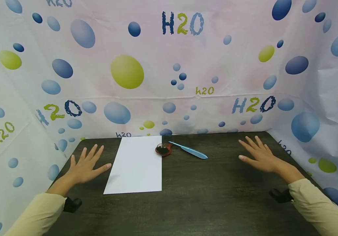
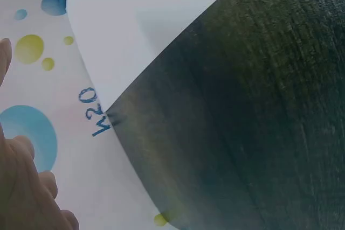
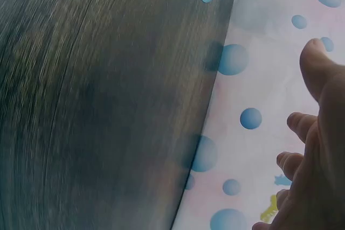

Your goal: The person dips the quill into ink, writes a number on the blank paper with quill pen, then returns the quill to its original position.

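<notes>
My left hand is held with fingers spread at the left side of the dark table, just left of a white sheet of paper. In the left wrist view, part of the left hand shows at the lower left edge. On the right, my other hand has its fingers spread, holding nothing. A small reddish-brown rounded thing with a dark oval middle sits at the paper's right edge. Beside it lies a slim light-blue feather-shaped tool, its broad end toward the right hand.
The dark wood-grain table has its far edge against a white backdrop printed with blue and green bubbles. The backdrop also rises along both sides. Dark wrist straps show at the sleeve cuffs.
</notes>
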### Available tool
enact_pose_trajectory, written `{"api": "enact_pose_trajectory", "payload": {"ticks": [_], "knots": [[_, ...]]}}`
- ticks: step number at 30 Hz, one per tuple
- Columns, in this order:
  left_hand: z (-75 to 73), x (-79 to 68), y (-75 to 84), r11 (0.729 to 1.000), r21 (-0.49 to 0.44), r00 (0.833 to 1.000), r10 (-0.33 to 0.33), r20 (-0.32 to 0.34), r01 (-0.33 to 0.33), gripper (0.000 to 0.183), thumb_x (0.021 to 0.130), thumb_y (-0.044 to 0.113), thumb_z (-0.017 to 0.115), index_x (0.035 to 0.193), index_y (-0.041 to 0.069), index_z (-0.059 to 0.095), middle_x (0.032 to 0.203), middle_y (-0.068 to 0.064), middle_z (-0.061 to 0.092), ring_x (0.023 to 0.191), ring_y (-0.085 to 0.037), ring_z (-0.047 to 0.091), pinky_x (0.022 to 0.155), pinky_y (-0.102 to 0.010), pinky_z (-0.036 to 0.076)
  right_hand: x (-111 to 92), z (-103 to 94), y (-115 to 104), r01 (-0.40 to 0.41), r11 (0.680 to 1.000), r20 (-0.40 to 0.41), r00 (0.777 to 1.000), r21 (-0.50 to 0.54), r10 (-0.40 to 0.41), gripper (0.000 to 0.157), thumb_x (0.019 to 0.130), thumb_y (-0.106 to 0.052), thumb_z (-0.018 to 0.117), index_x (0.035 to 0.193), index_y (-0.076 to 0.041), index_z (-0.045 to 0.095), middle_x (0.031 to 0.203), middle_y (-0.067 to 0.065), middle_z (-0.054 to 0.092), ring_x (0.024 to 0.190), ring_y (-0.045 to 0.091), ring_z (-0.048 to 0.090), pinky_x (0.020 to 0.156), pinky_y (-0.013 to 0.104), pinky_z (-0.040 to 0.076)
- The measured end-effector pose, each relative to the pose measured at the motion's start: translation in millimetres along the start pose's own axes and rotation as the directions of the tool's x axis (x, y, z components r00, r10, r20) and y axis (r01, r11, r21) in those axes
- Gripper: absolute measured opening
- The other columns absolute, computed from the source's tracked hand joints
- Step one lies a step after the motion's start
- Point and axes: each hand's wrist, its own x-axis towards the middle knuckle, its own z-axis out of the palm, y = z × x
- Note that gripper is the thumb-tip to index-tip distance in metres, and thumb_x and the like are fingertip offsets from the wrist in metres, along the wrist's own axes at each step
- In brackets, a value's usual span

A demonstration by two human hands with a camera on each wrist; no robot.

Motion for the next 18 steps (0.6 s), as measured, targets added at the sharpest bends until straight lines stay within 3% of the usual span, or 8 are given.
{"api": "enact_pose_trajectory", "payload": {"ticks": [10,18], "knots": [[25.5,5.8,-0.6,0.999,-0.049,1.000,-0.003,0.022,0.004,0.095,0.088,0.063,0.052,0.154,0.008,0.012,0.157,-0.026,0.006,0.137,-0.059,-0.003,0.095,-0.078,-0.014,17.0,15.3,-9.0,0.039,0.998,0.011,0.999,0.055,-0.039,0.077,0.095,-0.047,0.054,0.152,-0.007,0.023,0.155,0.031,0.007,0.140,0.052,-0.012,0.100,0.076,-0.006],[45.1,9.6,6.2,1.000,-0.015,0.999,0.010,0.031,-0.010,0.097,0.086,0.065,0.054,0.152,0.002,0.021,0.156,-0.026,0.014,0.138,-0.058,0.006,0.097,-0.080,-0.005,35.6,28.6,-21.1,0.067,0.995,0.007,0.998,0.072,-0.067,0.072,0.097,-0.047,0.050,0.152,-0.008,0.025,0.156,0.028,0.009,0.142,0.050,-0.010,0.103,0.073,-0.005]]}}
